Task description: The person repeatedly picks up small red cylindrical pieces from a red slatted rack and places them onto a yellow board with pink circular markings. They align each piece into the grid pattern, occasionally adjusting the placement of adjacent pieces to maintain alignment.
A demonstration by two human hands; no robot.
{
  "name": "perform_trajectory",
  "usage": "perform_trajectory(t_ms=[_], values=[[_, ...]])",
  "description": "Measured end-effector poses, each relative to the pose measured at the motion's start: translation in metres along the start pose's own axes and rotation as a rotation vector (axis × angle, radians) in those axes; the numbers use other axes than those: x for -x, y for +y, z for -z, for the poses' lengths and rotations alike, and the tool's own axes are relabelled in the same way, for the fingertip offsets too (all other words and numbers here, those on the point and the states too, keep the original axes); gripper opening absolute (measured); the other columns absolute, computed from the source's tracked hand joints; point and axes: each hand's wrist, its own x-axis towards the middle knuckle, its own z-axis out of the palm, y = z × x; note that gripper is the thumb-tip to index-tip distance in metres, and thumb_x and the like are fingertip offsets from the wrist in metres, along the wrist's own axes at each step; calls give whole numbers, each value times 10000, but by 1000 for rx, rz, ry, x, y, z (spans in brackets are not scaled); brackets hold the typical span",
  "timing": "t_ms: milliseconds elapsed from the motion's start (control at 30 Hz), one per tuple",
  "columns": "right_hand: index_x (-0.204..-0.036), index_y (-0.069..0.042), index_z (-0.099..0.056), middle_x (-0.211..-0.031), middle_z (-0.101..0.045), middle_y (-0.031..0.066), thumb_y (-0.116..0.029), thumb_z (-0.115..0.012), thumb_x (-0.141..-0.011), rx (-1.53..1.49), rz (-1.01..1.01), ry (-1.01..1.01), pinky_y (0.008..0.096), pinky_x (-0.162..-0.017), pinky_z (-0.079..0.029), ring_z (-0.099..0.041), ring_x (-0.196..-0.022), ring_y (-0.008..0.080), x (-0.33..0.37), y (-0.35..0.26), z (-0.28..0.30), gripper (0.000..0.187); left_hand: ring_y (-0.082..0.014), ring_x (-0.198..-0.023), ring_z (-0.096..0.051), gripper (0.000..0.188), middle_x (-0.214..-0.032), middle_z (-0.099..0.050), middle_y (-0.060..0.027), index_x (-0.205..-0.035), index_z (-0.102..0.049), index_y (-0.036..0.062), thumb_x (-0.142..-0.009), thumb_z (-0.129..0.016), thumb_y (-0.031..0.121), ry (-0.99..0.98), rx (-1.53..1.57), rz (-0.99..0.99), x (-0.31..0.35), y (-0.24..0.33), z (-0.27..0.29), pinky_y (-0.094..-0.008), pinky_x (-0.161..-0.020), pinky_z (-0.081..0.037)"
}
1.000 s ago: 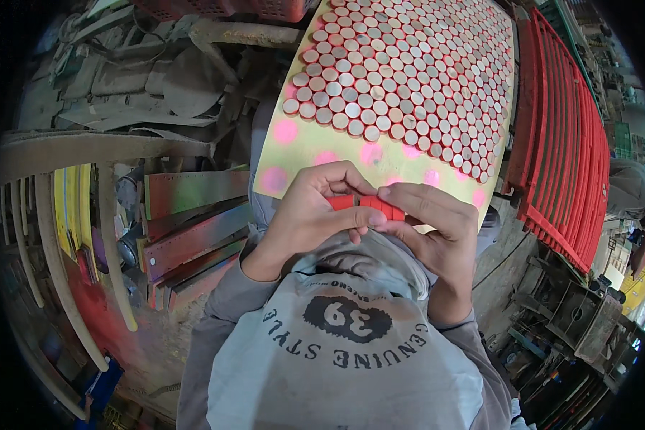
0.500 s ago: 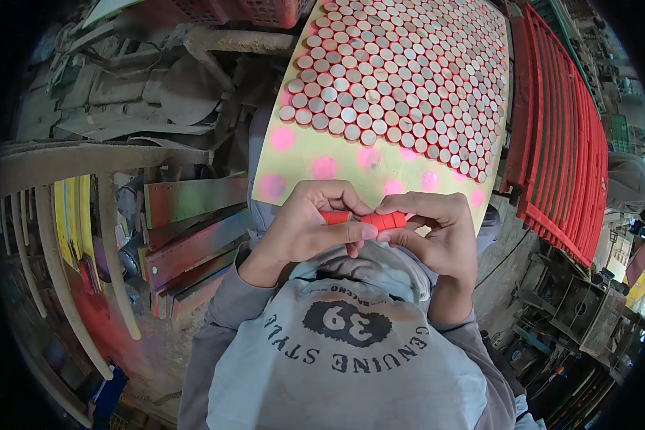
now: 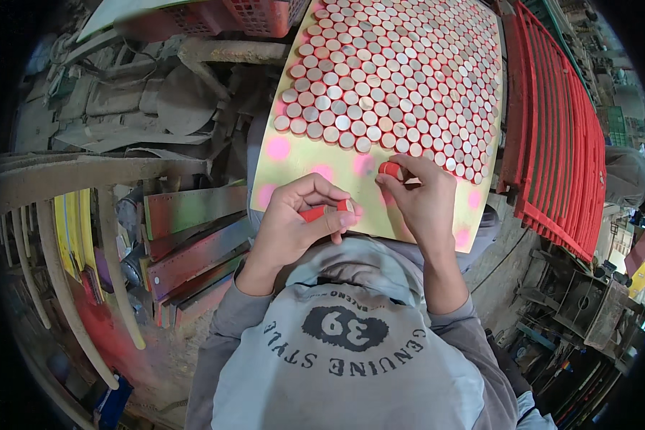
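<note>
A yellow board lies across my knees, marked with pink round spots. Packed rows of short round pieces cover its far part, pale on top and red on the sides. My left hand is closed around red cylindrical pieces, and the pale end of one piece shows by its thumb and fingertips. Over the board, just short of the nearest row, my right hand pinches another red cylindrical piece between thumb and fingers. Whether that piece touches the board I cannot tell.
Red plastic crates stand beyond the board's far left corner. To the right is a stack of red slatted frames. Curved wooden bars and paint-stained planks are on the left.
My hands have come apart. The right hand has moved away from me over the board with a red piece, while the left stays near my lap holding others.
</note>
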Motion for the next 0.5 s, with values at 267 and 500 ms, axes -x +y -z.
perform_trajectory(t_ms=[267,500], values=[[-1039,20,-737,-880,-703,116,-34,-855,-746,-104,-81,95,297,-589,-555,-678,-703,156,7,-3,4,321,-96,-660,-637,192,-985,-743,-132,-1028,-618,-25,-917,-760,42,8,-8,13,3,-2,4,-243,-618,-533],[-1113,24,-710,-899,-656,124,19,-796,-796,-119,-50,93,305,-616,-583,-690,-744,189,25,0,2,328,-106,-688,-646,201,-989,-738,-137,-1034,-616,-22,-912,-765,36,-10,0,30,0,-3,6,-245,-621,-537]])
